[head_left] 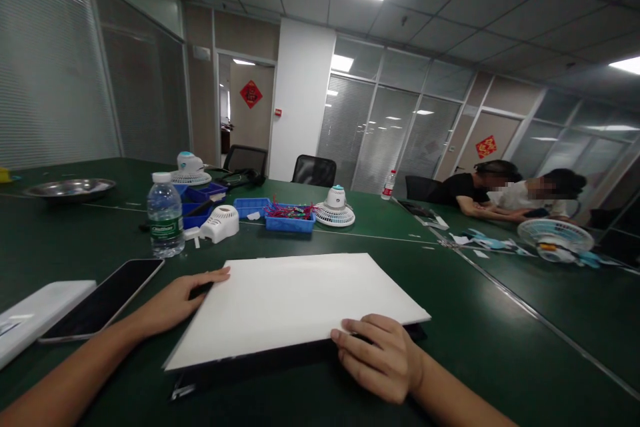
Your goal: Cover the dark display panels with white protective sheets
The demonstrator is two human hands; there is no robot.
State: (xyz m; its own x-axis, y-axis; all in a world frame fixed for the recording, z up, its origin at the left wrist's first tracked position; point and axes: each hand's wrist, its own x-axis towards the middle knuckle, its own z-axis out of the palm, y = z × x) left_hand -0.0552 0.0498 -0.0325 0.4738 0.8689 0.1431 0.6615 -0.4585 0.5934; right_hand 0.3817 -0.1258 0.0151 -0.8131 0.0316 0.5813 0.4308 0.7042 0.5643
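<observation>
A white sheet of paper (pixel 295 303), perhaps a thin stack, lies in front of me over a flat dark object (pixel 200 380). That dark object shows only along the front edge and at the right corner, so its kind is unclear. At the paper's left edge, my left hand (pixel 175 300) has its forefinger on the far corner and its thumb against the side. The fingers of my right hand (pixel 377 353) are curled over the front edge, pinching the paper right of the middle.
On the green table (pixel 500 300) to my left are a phone (pixel 105 300), a white box-like object (pixel 40 313) and a water bottle (pixel 165 217). Farther back are blue trays with wires (pixel 290 217) and a fan part (pixel 336 207). Two people (pixel 500 193) sit at right.
</observation>
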